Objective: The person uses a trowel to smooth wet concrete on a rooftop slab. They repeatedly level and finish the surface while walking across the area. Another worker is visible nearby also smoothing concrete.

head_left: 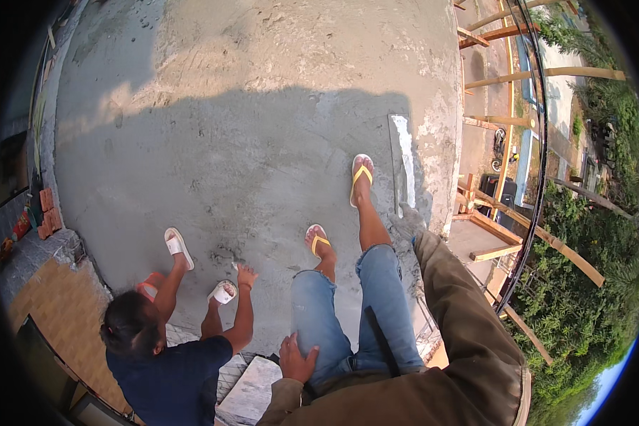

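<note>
Fingers of left hand [298, 361] lie unclenched on jeans [315, 302]. Right hand [409, 221], greyish, blurred, at near end of long flat trowel [404, 160] on concrete [192, 156]; can't tell its grip.

Building site: concrete [192, 156], apparently bricks [52, 220]

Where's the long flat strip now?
In the head view, the strip lies right of centre on the grey concrete, between the yellow-strapped right sandal and the slab's edge, its near end at the right hand.
</note>
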`<control>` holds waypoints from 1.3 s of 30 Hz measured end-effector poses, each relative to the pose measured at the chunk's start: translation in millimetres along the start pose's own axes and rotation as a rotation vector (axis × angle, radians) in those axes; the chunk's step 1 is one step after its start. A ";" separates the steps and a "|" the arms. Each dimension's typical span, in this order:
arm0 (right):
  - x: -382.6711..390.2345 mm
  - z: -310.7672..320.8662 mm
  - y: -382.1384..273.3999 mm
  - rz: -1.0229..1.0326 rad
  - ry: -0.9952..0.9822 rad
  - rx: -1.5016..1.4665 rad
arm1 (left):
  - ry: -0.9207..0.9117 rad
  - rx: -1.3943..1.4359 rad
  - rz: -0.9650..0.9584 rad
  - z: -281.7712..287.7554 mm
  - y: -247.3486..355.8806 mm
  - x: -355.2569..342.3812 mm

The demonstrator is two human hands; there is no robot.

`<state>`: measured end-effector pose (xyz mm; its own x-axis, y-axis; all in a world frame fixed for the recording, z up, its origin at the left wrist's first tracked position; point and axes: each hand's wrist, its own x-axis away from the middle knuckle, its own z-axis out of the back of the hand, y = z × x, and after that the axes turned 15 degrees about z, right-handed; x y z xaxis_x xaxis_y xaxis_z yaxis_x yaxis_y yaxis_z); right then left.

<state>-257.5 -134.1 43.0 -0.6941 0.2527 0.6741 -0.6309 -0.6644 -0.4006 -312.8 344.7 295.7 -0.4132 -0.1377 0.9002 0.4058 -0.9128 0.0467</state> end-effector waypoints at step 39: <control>-226.1 380.5 -90.1 0.344 0.078 -0.615 | 0.120 0.581 0.441 37.8 217.1 -44.2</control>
<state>88.1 -399.0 162.8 -0.8974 0.1648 0.4092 -0.4369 -0.2033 -0.8763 -175.6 167.2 282.4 -0.1853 -0.5163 0.8361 0.9071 -0.4170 -0.0565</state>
